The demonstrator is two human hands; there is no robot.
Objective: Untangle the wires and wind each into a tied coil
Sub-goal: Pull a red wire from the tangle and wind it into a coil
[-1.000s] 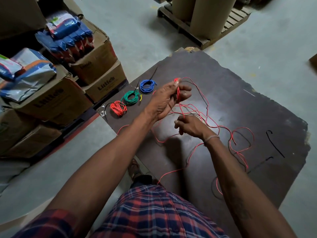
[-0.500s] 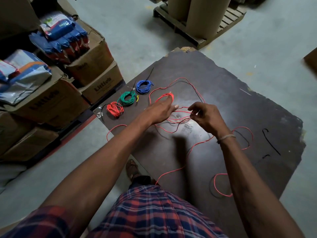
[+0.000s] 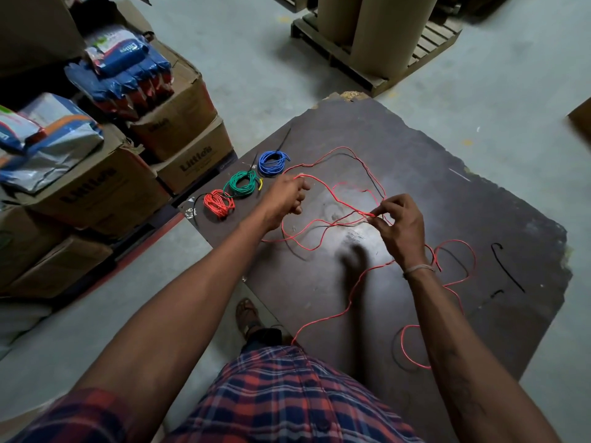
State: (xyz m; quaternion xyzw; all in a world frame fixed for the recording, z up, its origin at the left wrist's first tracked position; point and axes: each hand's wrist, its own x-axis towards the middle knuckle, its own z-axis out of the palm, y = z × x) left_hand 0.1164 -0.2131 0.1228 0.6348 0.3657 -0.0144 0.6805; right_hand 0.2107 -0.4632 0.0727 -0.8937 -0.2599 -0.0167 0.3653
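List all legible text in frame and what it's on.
"Little's": lower cardboard box, by the board.
"Little's": big box, left; faint, probably the same.
Upper box: print too blurred.
Blue packets: label too small.
Grey bags: unreadable.

The scene is dimly and evenly lit from above. A pale sheen is seen on the dark board (image 3: 361, 231), and a soft shadow is cast just below it. Straight lines are bent toward the edges by the wide lens. Fine detail is slightly softened.
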